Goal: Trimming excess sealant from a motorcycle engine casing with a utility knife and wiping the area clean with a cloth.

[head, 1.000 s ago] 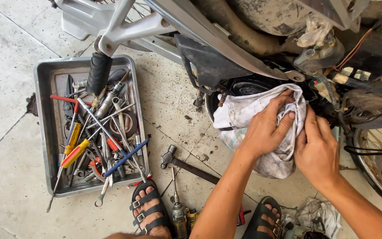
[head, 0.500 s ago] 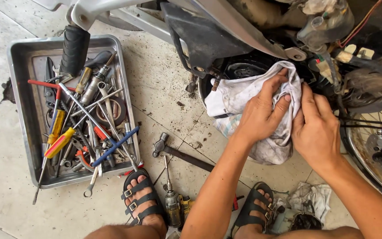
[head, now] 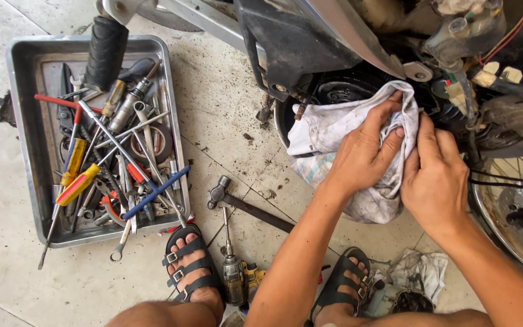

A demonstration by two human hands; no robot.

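Both my hands press a dirty white rag (head: pixel 334 130) against the round black engine cover (head: pixel 340 91) low on a motorbike. My left hand (head: pixel 364 151) lies flat on the rag's middle with its fingers spread over the cloth. Just to its right, my right hand (head: pixel 434 172) grips the rag's right edge beside the engine parts and wiring (head: pixel 485 79). The rag hides most of the cover beneath it.
A metal tray (head: pixel 25 145) full of screwdrivers, wrenches and pliers sits at the left, with a black footpeg (head: pixel 105 51) above it. A hammer (head: pixel 243 206) and a small tool (head: pixel 232 275) lie between my sandalled feet (head: pixel 192 269). A spoked wheel (head: pixel 516 212) is at the right, another rag (head: pixel 419 272) below.
The view has shifted so the tray and bike sit further left and lower. My hands stay on the rag, the left hand's fingers sliding a little across it.
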